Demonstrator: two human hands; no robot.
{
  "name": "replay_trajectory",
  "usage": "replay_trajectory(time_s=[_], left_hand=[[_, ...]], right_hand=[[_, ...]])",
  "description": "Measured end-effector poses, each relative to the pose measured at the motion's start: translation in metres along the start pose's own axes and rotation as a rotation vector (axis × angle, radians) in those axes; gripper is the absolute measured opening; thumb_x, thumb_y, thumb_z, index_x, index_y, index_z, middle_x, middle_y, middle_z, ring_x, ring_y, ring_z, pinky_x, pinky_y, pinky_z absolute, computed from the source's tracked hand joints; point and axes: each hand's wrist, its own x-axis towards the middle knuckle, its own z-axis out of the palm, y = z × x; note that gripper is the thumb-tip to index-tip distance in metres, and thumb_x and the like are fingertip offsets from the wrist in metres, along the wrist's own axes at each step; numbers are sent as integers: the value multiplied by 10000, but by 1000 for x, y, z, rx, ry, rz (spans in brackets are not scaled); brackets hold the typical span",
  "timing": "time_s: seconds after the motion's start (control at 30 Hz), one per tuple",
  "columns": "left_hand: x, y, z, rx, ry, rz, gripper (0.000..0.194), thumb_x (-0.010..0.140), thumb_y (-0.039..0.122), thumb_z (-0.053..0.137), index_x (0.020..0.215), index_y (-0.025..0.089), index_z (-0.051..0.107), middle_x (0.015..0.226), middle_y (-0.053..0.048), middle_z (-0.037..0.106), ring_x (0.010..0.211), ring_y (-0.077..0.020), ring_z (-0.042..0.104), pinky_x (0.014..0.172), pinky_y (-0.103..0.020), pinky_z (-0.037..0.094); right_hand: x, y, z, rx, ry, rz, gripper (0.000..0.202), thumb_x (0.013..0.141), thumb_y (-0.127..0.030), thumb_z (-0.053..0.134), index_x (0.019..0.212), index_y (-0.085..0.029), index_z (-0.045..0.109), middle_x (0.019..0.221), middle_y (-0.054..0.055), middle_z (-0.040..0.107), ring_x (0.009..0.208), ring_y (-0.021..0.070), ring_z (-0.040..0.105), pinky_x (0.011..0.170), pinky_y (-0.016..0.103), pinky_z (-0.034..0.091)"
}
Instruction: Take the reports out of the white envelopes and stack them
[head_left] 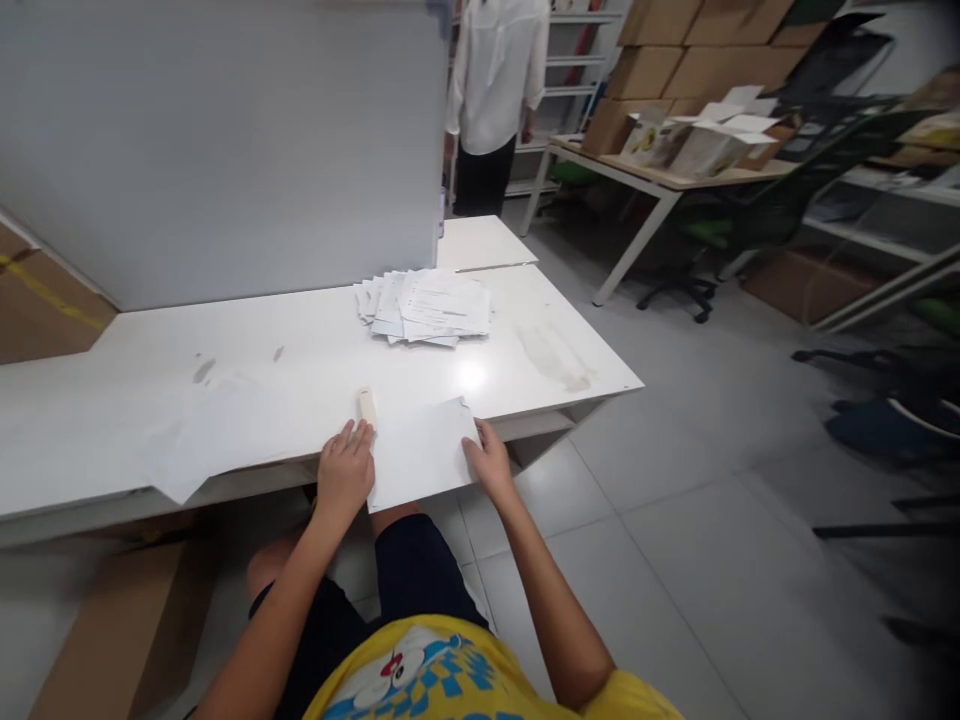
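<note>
The white paper [420, 450] lies in front of me at the near edge of the bench [300, 385], its far part over the top and its near end sticking out above my lap. My right hand [487, 457] pinches its right edge, thumb on top and the other fingers mostly hidden underneath. My left hand [345, 470] lies at the paper's left edge, fingers together over the near end of a small pale tool [367, 403], perhaps a stapler; its thumb is out of sight, so I can't tell how firmly it grips.

I expect the paper to be light and bendy, easy to crease, and likely to droop where the bench doesn't carry it. A flat pinch close to the edge should suit it, with a second hold across from the first to keep it level. The far right corner looks a little bent, so I would take hold below it. I can't tell whether this is one sheet or several; several would feel stiffer and could slide over one another.

The tool should be hard and rigid, light enough for one hand, best held round its body. Beyond it sits a messy paper pile [446, 305]; loose sheets [202, 430] lie to my left.
</note>
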Motion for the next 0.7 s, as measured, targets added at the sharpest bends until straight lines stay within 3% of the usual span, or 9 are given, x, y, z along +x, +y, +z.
replay_trajectory(time_s=[0.1,0.27,0.37,0.43,0.57,0.7], left_hand=[[8,-2,-4,3,26,33,419,889,147,386,1232,99,620,1272,-152,623,1252,-318,517,941,-448,412],[11,-15,-9,-41,63,23,422,915,229,385,1267,127,593,1288,-123,619,1261,-297,507,964,-428,417],[6,-48,-16,-25,83,-96,456,918,280,376,1293,105,567,1303,-132,607,1314,-286,452,1046,-429,368],[-1,-79,-21,30,80,-259,515,919,338,361,1338,83,520,1362,-152,554,1374,-292,365,1093,-445,319],[-25,-133,-24,131,-25,-569,741,896,524,343,1435,17,363,1503,-236,335,1416,-423,202,1096,-603,218],[-47,-149,-15,155,-116,-560,788,899,562,235,1413,-15,388,1497,-256,331,1407,-425,217,1116,-584,170]], right_hand=[[0,-8,-3,-150,7,-116,435,785,-330,473,1180,-188,587,1073,109,697,957,287,643,852,404,499],[17,-15,-17,-218,64,-156,436,799,-305,451,1194,-173,581,1045,117,693,925,284,634,841,412,493],[38,-18,-36,-127,111,-219,414,796,-324,477,1166,-174,586,1086,104,681,991,265,615,897,400,474],[55,-21,-50,-62,155,-285,407,801,-344,500,1166,-185,581,1123,92,666,1047,248,595,941,386,451],[102,-27,-64,32,264,-334,425,794,-342,510,1185,-183,554,1148,93,639,1061,233,579,943,377,444],[171,-38,-46,86,325,-246,434,787,-284,468,1199,-156,516,1109,95,635,962,197,594,868,335,476]])
